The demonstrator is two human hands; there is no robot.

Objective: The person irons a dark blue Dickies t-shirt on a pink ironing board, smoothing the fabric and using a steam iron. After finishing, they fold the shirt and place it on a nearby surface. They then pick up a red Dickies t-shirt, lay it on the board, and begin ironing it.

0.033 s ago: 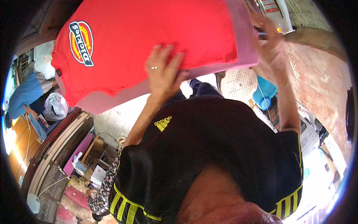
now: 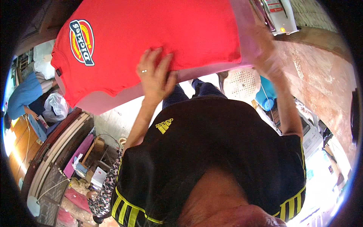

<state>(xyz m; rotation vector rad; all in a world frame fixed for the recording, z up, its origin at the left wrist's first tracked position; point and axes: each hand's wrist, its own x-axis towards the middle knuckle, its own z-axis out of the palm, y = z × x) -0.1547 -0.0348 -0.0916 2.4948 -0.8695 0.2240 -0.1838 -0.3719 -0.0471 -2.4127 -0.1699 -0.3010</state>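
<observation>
A red T-shirt (image 2: 151, 26) with a printed emblem on its chest is spread flat over a padded pink board (image 2: 106, 102). My left hand (image 2: 154, 72) lies on the shirt's near edge, fingers spread, with nothing in it. My right hand (image 2: 268, 56) is at the board's right end, close to the shirt's hem; motion smears its fingers, and whether it holds anything does not show. Beyond it stands a white appliance (image 2: 283, 26) with a lit orange lamp, partly cut off by the frame.
A perforated pale stool seat (image 2: 242, 85) and a blue plastic container (image 2: 268, 94) are below the board's right end. At far left, another person in blue (image 2: 24, 94) is beside plastic bags (image 2: 56, 108). A person in a patterned sleeve (image 2: 104, 193) is at lower left.
My left hand has slid a little to the left along the shirt. My right hand has moved left and down, nearer the board's end, away from the white appliance.
</observation>
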